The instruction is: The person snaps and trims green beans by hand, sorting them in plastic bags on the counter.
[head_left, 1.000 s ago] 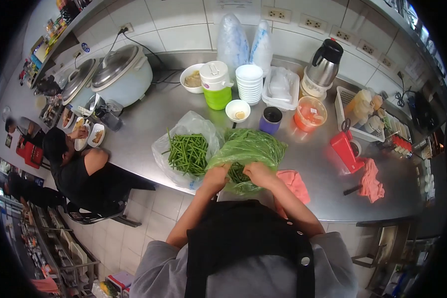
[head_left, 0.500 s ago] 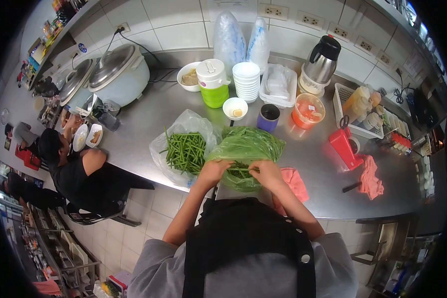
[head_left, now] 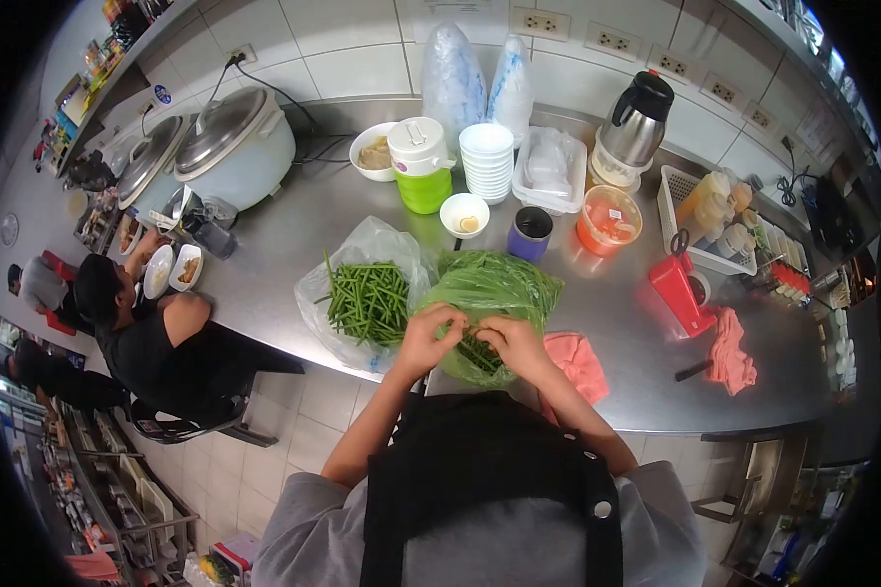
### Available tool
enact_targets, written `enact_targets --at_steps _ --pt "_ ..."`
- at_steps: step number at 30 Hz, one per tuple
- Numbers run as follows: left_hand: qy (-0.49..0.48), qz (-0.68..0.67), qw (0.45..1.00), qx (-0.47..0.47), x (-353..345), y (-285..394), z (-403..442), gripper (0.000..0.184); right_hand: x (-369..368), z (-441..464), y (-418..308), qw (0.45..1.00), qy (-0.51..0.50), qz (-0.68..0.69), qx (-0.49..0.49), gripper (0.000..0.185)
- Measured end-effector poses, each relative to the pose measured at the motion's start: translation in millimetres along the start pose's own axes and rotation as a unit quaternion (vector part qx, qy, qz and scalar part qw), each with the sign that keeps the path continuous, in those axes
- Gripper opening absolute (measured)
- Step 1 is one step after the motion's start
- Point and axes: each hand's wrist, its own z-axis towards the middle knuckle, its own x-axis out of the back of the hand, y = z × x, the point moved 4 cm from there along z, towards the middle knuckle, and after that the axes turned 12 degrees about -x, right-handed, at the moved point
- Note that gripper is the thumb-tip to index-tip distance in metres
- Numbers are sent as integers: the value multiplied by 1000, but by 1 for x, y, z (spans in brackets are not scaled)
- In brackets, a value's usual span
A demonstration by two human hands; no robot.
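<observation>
A green plastic bag (head_left: 504, 284) lies on the counter in front of me, its mouth facing me, with long green beans (head_left: 482, 354) inside. Over that mouth, my left hand (head_left: 431, 338) is closed in a pinch. Close beside it, my right hand (head_left: 514, 344) is pinched too, the fingertips of both nearly meeting. A green bean seems to be held between them, mostly hidden by the fingers. To the left, a clear plastic bag (head_left: 313, 291) stands open, filled with short pieces of green bean (head_left: 367, 301).
Behind the bags stand a green-and-white jug (head_left: 422, 181), a small white bowl (head_left: 464, 215), a purple tumbler (head_left: 530, 233) and an orange tub (head_left: 609, 223). Pink cloths (head_left: 576, 364), a red tape dispenser (head_left: 677, 293) and a basket (head_left: 705, 256) are rightward. A person (head_left: 147, 323) sits at left.
My hands have come closer together and their fingertips have risen slightly. The bean stretched between them before is now mostly covered. The bag's mouth has shifted a little.
</observation>
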Motion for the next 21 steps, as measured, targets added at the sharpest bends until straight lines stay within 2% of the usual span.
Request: enact_targets --at_steps 1,2,3,5,7,9,12,16,18,19,20,21 --pt "0 0 1000 0 -4 -7 -3 10 -5 2 4 983 -56 151 -88 17" --pt "66 -126 988 65 -7 -25 -10 12 -10 3 8 933 -110 297 -172 17" --pt "129 -250 951 128 -9 -32 -12 14 -7 5 3 933 -110 297 -173 17" --pt "91 -241 957 133 -16 -34 -15 18 10 9 -9 897 -54 419 -135 19" --pt "52 -232 962 136 -20 -21 -12 21 17 12 -14 891 -36 430 -139 19" --pt "1 -328 927 183 -26 -8 -11 23 19 14 -12 886 -18 441 -140 18" --pt "-41 -324 927 182 -31 -10 -12 24 20 16 -9 909 6 403 -107 17" --pt "1 -312 934 171 -36 -23 -19 18 18 11 -21 920 11 377 -104 16" --pt "25 -231 966 109 -34 -20 -19 12 16 9 -24 925 10 366 -99 15" --pt "29 -193 979 64 -33 -13 -17 8 17 8 -23 927 27 357 -107 15" --pt "35 -188 980 63 -31 -8 -18 8 18 8 -24 929 46 348 -115 15" --pt "9 -163 986 28 -31 0 -18 7 21 9 -25 931 84 336 -111 14"
